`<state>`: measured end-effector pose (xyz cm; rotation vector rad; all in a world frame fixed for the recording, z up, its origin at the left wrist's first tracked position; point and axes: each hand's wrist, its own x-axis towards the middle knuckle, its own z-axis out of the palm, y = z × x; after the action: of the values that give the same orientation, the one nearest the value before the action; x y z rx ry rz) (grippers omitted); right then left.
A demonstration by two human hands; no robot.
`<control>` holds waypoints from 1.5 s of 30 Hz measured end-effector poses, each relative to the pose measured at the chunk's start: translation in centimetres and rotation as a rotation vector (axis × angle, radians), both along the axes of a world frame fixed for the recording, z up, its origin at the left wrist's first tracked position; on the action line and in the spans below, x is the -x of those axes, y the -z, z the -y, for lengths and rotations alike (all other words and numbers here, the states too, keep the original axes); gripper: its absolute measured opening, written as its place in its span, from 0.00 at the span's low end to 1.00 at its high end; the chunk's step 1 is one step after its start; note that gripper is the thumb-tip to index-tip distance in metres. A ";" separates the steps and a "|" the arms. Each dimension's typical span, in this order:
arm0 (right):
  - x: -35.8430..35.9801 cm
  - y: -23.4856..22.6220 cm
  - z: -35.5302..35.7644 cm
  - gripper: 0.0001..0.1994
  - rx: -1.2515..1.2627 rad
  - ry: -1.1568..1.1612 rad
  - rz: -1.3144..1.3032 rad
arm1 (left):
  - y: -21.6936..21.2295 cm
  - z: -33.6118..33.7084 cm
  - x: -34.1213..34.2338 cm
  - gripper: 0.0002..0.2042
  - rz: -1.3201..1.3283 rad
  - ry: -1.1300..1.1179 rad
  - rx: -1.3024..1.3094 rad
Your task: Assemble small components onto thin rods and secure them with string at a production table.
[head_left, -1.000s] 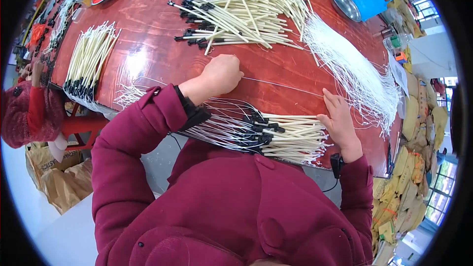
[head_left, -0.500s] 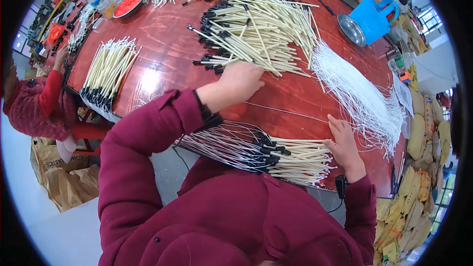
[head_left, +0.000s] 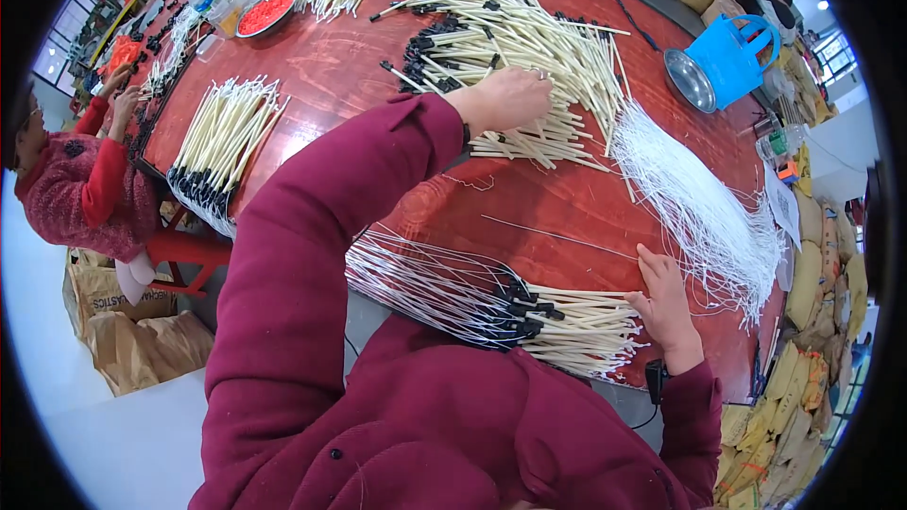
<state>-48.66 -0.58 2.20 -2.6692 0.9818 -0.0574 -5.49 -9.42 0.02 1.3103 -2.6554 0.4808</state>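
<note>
Right hand [head_left: 664, 307], thumb and fingers apart, likely steadies the string [head_left: 559, 235] — left hand [head_left: 515, 99] over rods [head_left: 540, 42], can't tell its grip.

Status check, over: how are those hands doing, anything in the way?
Left hand over pale stick pile, grip hidden. Right hand open, fingertips at white string's end. Stick bundle beside it; no clear obstruction.

The left arm [head_left: 302, 212] extends forward, left grip [head_left: 513, 98] palm-down, right grip [head_left: 665, 302] with thumb [head_left: 638, 301] spread.
</note>
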 end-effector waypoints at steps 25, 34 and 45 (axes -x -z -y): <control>-0.8 0.9 -0.5 0.40 0.070 0.050 -0.059 | 0.8 -22.5 -2.3 0.08 -0.798 -0.412 -0.408; -0.9 0.9 -0.5 0.41 0.116 0.043 -0.069 | 1.3 -21.9 -2.0 0.08 -0.859 -0.383 -0.416; -1.5 0.5 -0.8 0.40 0.078 0.090 -0.114 | 1.2 -21.7 -1.4 0.09 -0.862 -0.351 -0.412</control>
<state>-47.15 0.27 1.70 -2.7233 1.1576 0.0389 -4.13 12.25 -1.14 1.6050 -1.8470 -0.5332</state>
